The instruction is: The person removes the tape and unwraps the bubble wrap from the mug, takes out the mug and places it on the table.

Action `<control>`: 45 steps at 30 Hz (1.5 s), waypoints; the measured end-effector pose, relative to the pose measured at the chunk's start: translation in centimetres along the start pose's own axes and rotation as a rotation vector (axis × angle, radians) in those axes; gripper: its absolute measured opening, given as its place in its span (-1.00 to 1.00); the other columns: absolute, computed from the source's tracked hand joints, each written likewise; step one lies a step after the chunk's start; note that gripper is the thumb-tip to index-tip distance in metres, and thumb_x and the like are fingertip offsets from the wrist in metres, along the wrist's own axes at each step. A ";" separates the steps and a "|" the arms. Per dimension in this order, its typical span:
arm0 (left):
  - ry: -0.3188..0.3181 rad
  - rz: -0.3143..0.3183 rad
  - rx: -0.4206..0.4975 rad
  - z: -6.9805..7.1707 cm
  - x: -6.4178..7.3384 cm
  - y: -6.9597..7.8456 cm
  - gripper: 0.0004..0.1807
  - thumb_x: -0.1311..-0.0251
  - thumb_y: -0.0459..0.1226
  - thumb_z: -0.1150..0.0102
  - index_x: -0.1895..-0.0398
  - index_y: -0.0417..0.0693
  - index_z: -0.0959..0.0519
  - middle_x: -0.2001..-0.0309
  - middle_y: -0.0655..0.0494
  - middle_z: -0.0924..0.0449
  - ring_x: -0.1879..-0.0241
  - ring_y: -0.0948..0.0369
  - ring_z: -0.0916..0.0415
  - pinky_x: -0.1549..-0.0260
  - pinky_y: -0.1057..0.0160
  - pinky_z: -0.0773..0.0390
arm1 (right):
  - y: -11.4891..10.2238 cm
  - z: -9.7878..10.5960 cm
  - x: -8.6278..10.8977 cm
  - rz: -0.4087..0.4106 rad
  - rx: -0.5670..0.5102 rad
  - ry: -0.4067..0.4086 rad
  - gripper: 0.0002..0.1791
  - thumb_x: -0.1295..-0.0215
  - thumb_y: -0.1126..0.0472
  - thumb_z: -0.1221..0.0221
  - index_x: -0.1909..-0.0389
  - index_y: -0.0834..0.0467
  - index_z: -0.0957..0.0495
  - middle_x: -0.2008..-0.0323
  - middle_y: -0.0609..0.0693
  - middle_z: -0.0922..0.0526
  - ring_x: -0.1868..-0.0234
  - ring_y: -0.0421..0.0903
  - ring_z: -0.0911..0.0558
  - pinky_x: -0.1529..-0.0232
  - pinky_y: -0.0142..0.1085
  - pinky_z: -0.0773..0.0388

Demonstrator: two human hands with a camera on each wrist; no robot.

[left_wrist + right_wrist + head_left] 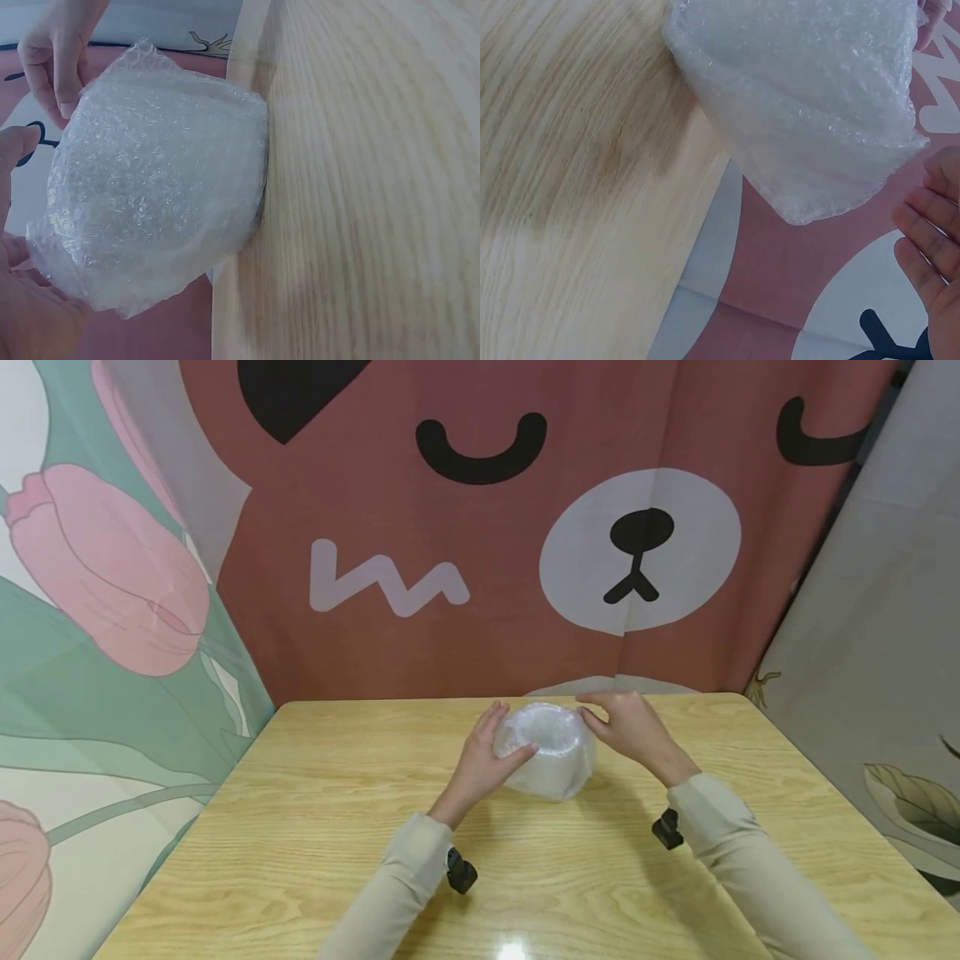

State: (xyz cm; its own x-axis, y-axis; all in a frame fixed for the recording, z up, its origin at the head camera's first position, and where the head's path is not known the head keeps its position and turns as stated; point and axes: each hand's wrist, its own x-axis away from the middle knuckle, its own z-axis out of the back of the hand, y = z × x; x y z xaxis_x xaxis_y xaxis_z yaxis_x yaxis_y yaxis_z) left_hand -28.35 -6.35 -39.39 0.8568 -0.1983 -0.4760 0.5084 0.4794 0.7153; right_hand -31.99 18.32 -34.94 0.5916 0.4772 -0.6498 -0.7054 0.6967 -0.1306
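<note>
A rounded bundle of clear bubble wrap (551,772) stands on the table, with a hollow at its top and a whitish body showing through. The left wrist view shows its bubbly side (157,172) close up. My left hand (487,760) holds the bundle at its left rim, thumb over the near edge and fingers along the far left side. At the right rim is my right hand (633,727), its thumb and index finger spread apart. In the right wrist view the right hand's relaxed fingers (930,232) lie beside a loose corner of the wrap.
The wood-grain table (337,827) extends around the bundle, its far edge close behind it. Behind the table hangs a brown cloth (375,652) with a bear print. Printed curtains (97,710) stand at both sides.
</note>
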 end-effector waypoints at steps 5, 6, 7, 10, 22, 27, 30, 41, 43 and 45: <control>0.007 -0.003 -0.001 -0.3 0.1 -0.1 -0.20 -0.12 -0.06 -0.33 -0.34 -0.33 -0.31 -0.41 -0.17 -0.17 -0.41 -0.04 -0.07 -0.32 -0.06 -0.10 | 0.2 0.0 -0.4 0.014 0.014 -0.025 -0.80 -0.20 0.30 -0.30 0.18 0.30 -0.70 0.29 0.17 -0.72 0.59 -0.09 -0.60 0.47 -0.11 -0.60; 0.008 -0.004 0.002 -0.4 0.1 -0.1 -0.20 -0.13 -0.06 -0.33 -0.34 -0.32 -0.32 -0.41 -0.16 -0.17 -0.41 -0.03 -0.07 -0.32 -0.05 -0.10 | 0.2 0.1 -0.4 0.015 0.015 -0.030 -0.80 -0.20 0.30 -0.30 0.18 0.30 -0.70 0.29 0.18 -0.72 0.57 -0.06 -0.63 0.46 -0.10 -0.61; 0.006 -0.005 0.009 -0.5 0.1 -0.1 -0.21 -0.13 -0.06 -0.33 -0.34 -0.32 -0.32 -0.42 -0.15 -0.17 -0.41 -0.03 -0.07 -0.32 -0.05 -0.10 | 0.2 0.1 -0.5 0.017 0.018 -0.034 -0.80 -0.20 0.29 -0.31 0.18 0.30 -0.70 0.29 0.18 -0.72 0.54 -0.03 -0.65 0.45 -0.09 -0.62; 0.000 -0.007 0.023 -0.7 0.2 0.0 -0.21 -0.14 -0.06 -0.33 -0.34 -0.31 -0.32 -0.42 -0.16 -0.16 -0.41 -0.04 -0.06 -0.32 -0.06 -0.10 | 0.2 0.1 -0.6 0.019 0.021 -0.050 -0.79 -0.18 0.29 -0.32 0.18 0.31 -0.69 0.29 0.19 -0.72 0.49 0.01 -0.68 0.44 -0.08 -0.63; -0.049 -0.003 -0.004 -1.1 0.5 -0.2 -0.19 -0.18 -0.04 -0.29 -0.39 -0.27 -0.27 -0.44 -0.11 -0.14 -0.41 -0.02 -0.05 -0.30 -0.06 -0.14 | 0.3 0.2 -1.0 0.011 0.046 -0.120 -0.80 -0.18 0.32 -0.32 0.17 0.29 -0.70 0.24 0.18 -0.72 0.35 0.09 -0.70 0.37 -0.05 -0.63; -0.029 -0.074 -0.035 -1.4 0.7 -0.3 -0.21 -0.18 -0.07 -0.30 -0.35 -0.36 -0.29 -0.39 -0.19 -0.22 -0.39 -0.06 -0.10 -0.29 -0.08 -0.17 | 0.3 0.2 -1.1 0.024 0.053 -0.133 -0.80 -0.16 0.31 -0.34 0.19 0.30 -0.70 0.25 0.17 -0.72 0.34 0.08 -0.70 0.36 -0.06 -0.63; -0.005 -0.109 -0.067 -1.5 0.8 -0.3 -0.24 -0.23 -0.05 -0.25 -0.33 -0.39 -0.31 -0.36 -0.21 -0.27 -0.37 -0.08 -0.15 -0.27 -0.07 -0.21 | 0.3 0.2 -1.1 0.030 0.050 -0.142 -0.80 -0.15 0.31 -0.34 0.20 0.31 -0.70 0.27 0.16 -0.72 0.33 0.07 -0.70 0.35 -0.07 -0.64; 0.012 -0.083 -0.091 -1.8 0.7 -0.2 -0.29 -0.25 -0.06 -0.23 -0.32 -0.36 -0.34 -0.34 -0.18 -0.30 -0.34 -0.07 -0.20 -0.26 -0.06 -0.23 | 0.3 0.6 -1.7 0.032 0.051 -0.242 -0.81 -0.15 0.30 -0.35 0.23 0.31 -0.71 0.31 0.14 -0.73 0.40 0.02 -0.70 0.41 -0.14 -0.64; 0.021 -0.081 -0.101 -1.8 0.7 -0.2 -0.30 -0.23 -0.07 -0.25 -0.30 -0.36 -0.36 -0.33 -0.16 -0.32 -0.34 -0.05 -0.22 -0.26 -0.04 -0.24 | 0.2 0.6 -1.9 0.030 0.053 -0.264 -0.81 -0.16 0.30 -0.35 0.23 0.30 -0.71 0.31 0.13 -0.73 0.40 0.01 -0.70 0.40 -0.15 -0.64; 0.035 -0.086 -0.104 -1.8 0.7 -0.3 -0.31 -0.22 -0.08 -0.26 -0.28 -0.37 -0.39 -0.32 -0.16 -0.34 -0.33 -0.03 -0.24 -0.26 -0.02 -0.25 | 0.1 0.6 -2.1 0.030 0.057 -0.283 -0.82 -0.16 0.30 -0.35 0.24 0.30 -0.72 0.31 0.12 -0.73 0.39 0.00 -0.70 0.39 -0.16 -0.64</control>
State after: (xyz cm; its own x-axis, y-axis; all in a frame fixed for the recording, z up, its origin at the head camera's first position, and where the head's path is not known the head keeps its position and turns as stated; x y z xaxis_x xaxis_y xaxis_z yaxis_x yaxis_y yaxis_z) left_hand -28.05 -5.06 -40.85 0.8061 -0.2135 -0.5519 0.5664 0.5482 0.6153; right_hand -33.08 17.77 -33.15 0.6620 0.6231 -0.4166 -0.7059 0.7051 -0.0673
